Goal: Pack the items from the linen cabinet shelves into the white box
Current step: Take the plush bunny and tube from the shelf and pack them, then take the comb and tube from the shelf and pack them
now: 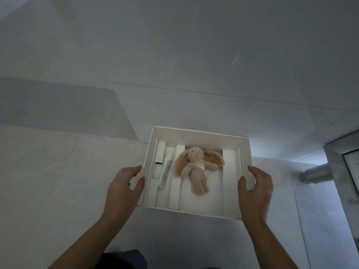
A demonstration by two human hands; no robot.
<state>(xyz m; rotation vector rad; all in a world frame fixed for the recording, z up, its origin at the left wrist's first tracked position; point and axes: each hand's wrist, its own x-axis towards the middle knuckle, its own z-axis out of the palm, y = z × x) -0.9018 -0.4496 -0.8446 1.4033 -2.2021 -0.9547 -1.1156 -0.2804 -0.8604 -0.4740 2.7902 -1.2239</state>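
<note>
- The pale surface [58,171] carries everything. It is white and smooth, with some faint seams.
- The left hand [124,183] is at the left wall of the white box [194,135]. Its fingers are curved in a narrow C shape: the thumb lies on the wall and the other fingers are at its outer side, so the hand holds this wall.
- At the bottom edge, between the two forearms, a piece of dark cloth [124,259] is visible.
- The white box is open at the top. It stands flat on the surface, between both hands, in the lower middle of the view.
- Inside the box, in the far left corner, lies a small white carton [160,152].
- Just right of the carton a slim tube [165,175] with small print lies lengthwise and a little tilted.
- A long white divider strip [174,177] runs from the far wall toward the near wall, between the tube and the toy.
- A plush bunny [196,171] lies on its back in the wide middle part. Its head is toward the far wall, its long ears are spread to both sides, and a pale ribbon goes across its body.
- A second white strip [229,177] lies right of the bunny, beside the right wall.
- The right hand [256,185] holds the right wall, with the thumb on the inner side and the curved fingers over the rim.
- At the far right a grey cylinder [314,174] is seen, well apart from the box.
</note>
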